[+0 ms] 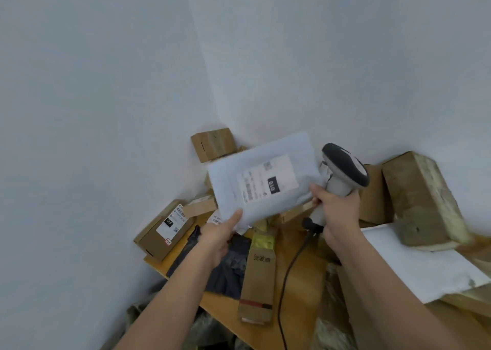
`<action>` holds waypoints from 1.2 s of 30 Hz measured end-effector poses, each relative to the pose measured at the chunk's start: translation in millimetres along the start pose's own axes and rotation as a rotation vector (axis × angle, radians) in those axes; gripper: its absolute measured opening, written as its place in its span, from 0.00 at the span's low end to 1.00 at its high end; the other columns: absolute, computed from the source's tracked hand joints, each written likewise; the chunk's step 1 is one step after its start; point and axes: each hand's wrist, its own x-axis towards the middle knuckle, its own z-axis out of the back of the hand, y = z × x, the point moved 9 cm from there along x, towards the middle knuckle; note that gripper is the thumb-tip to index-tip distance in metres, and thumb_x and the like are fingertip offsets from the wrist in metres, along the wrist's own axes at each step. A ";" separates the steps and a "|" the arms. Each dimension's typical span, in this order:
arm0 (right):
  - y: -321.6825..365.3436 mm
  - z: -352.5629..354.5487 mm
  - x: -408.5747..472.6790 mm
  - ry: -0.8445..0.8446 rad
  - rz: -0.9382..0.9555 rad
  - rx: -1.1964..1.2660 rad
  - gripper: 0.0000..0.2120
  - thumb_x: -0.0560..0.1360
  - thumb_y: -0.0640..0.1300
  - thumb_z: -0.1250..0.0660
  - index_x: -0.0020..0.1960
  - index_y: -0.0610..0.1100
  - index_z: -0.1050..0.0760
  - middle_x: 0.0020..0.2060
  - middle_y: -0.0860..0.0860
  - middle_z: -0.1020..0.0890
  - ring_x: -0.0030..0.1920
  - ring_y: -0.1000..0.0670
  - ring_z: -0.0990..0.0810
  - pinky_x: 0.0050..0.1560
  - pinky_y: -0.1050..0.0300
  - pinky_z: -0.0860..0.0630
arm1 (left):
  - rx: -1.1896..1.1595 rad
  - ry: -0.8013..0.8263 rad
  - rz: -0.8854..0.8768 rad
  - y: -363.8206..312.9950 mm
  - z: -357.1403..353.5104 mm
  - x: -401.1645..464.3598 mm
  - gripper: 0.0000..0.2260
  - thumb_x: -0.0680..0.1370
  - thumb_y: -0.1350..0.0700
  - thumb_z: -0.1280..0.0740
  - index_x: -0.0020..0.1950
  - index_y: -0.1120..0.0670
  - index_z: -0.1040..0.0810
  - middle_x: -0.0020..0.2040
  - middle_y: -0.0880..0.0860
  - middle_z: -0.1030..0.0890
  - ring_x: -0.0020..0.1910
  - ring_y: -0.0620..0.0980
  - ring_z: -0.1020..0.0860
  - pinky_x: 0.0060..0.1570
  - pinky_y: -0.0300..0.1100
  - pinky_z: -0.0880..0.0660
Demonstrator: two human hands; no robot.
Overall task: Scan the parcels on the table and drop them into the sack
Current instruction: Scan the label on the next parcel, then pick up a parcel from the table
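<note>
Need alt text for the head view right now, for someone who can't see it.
A person's left hand holds a white mailer, label up, while the right hand grips a corded handheld scanner beside it. Below, cardboard boxes and a dark bag clutter a wooden table in a corner.

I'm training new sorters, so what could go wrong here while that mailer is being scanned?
The left hand pinches only a corner of the white mailer, so it may sag or slip. The scanner sits beside the label, not facing it, so it may misread. Its cable could snag parcels.
</note>
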 end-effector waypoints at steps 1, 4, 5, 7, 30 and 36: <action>-8.4 1.3 -0.8 -0.036 -0.066 0.091 0.25 0.72 0.33 0.27 0.66 0.41 0.30 0.43 0.48 0.21 0.34 0.54 0.24 0.43 0.56 0.20 | -0.097 0.157 0.053 5.4 -17.7 -3.2 0.48 0.65 0.34 0.26 0.76 0.57 0.38 0.73 0.59 0.32 0.65 0.61 0.27 0.67 0.55 0.30; -26.7 0.2 -6.3 -0.068 -0.158 0.194 0.27 0.71 0.33 0.26 0.68 0.42 0.30 0.45 0.46 0.21 0.34 0.53 0.24 0.39 0.58 0.20 | -0.148 0.537 0.004 -1.6 -65.2 -23.9 0.37 0.72 0.35 0.32 0.75 0.52 0.35 0.72 0.55 0.29 0.63 0.57 0.25 0.65 0.53 0.29; -31.9 0.4 -8.8 -0.064 -0.166 0.172 0.28 0.71 0.33 0.25 0.68 0.41 0.30 0.46 0.45 0.20 0.35 0.53 0.24 0.40 0.58 0.20 | -0.177 0.584 -0.027 -6.8 -74.7 -26.0 0.33 0.73 0.37 0.32 0.73 0.51 0.33 0.71 0.55 0.27 0.62 0.56 0.24 0.64 0.53 0.28; -39.6 2.2 -13.8 -0.049 -0.164 0.087 0.30 0.69 0.35 0.24 0.68 0.41 0.30 0.49 0.43 0.20 0.39 0.50 0.23 0.48 0.51 0.19 | -0.296 0.583 -0.063 -17.9 -86.2 -29.6 0.26 0.73 0.44 0.30 0.69 0.50 0.29 0.66 0.56 0.23 0.61 0.58 0.22 0.66 0.56 0.29; 49.3 -68.6 -74.0 0.678 -0.102 -0.555 0.11 0.81 0.48 0.37 0.61 0.46 0.31 0.47 0.43 0.22 0.36 0.50 0.21 0.38 0.56 0.21 | -0.425 -0.021 -0.100 -3.0 41.1 39.1 0.12 0.80 0.67 0.39 0.61 0.55 0.24 0.57 0.54 0.18 0.53 0.54 0.21 0.44 0.48 0.24; 73.3 -78.8 -91.6 0.735 -0.082 -0.525 0.11 0.81 0.47 0.38 0.61 0.45 0.30 0.43 0.45 0.22 0.32 0.52 0.22 0.36 0.58 0.23 | -0.423 -0.034 -0.106 -2.4 50.8 43.1 0.13 0.80 0.68 0.40 0.60 0.54 0.24 0.58 0.54 0.19 0.58 0.56 0.21 0.55 0.53 0.24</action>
